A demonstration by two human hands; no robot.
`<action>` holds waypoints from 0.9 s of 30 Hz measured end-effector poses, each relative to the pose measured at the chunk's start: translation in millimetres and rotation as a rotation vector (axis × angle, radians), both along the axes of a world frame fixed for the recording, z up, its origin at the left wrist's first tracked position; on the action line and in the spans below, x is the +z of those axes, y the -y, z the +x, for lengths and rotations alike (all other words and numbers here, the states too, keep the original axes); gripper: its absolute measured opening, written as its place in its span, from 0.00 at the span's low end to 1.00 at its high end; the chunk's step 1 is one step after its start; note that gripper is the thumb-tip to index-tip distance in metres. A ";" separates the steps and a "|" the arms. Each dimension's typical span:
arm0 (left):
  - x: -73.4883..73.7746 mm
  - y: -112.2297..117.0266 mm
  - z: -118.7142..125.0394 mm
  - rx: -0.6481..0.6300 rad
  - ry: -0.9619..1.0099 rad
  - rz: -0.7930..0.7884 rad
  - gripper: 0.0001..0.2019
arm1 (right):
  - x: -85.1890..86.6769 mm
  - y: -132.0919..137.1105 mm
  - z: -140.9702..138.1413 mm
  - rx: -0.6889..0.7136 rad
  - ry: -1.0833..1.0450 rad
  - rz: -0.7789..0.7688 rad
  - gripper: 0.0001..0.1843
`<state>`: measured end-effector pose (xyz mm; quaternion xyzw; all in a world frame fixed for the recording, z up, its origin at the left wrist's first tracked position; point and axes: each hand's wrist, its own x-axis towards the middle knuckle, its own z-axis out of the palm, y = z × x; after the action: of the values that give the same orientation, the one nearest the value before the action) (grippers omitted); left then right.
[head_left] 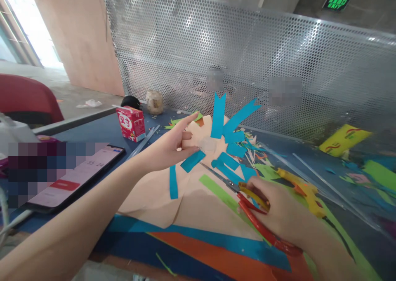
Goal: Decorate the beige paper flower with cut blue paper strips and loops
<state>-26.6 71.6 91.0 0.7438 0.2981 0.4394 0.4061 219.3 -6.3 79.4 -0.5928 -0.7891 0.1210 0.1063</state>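
Note:
My left hand (176, 143) pinches a short blue paper strip (193, 161) at its upper edge, with the index finger stretched out. In my right hand (275, 202) are scissors (250, 209) with red and yellow handles. Their blades point toward the blue strip. Beneath lie sheets of peach paper (154, 194), a separate blue strip (173, 182) and a light green strip (222, 196). Beyond the hands, notched blue paper strips (219, 116) fan out around a pale round centre (208, 144).
A yellow glue gun (305, 190) lies to the right, near clear sticks (324, 194) and a yellow packet (345, 140). Leftward are a phone (80, 176) and a red carton (130, 123). Paper scraps (256, 149) litter the table before a perforated metal screen (192, 46).

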 end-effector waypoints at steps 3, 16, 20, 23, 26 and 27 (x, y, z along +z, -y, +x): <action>-1.3 -1.4 -1.2 -0.036 -0.084 0.066 0.37 | 0.0 0.2 -0.7 -0.013 0.005 0.002 0.13; 2.8 -0.5 -1.8 0.102 -0.083 0.126 0.37 | -1.6 0.6 3.4 -0.005 -0.023 -0.028 0.13; 3.4 0.9 -1.1 0.081 -0.049 0.096 0.37 | -0.6 -0.2 3.4 -0.011 -0.055 -0.020 0.16; 3.2 2.5 1.2 0.037 -0.036 0.060 0.37 | -0.3 -0.3 3.4 -0.001 -0.042 0.022 0.16; 3.4 3.2 2.7 0.030 -0.041 0.044 0.38 | -0.7 0.0 2.6 -0.006 -0.027 0.044 0.16; 3.6 3.2 2.8 0.029 -0.039 0.041 0.38 | -0.8 0.1 2.3 -0.011 -0.024 0.046 0.15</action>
<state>-23.7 68.4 94.6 0.7560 0.3077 0.4365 0.3784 221.5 -6.4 78.6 -0.5930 -0.7870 0.1093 0.1303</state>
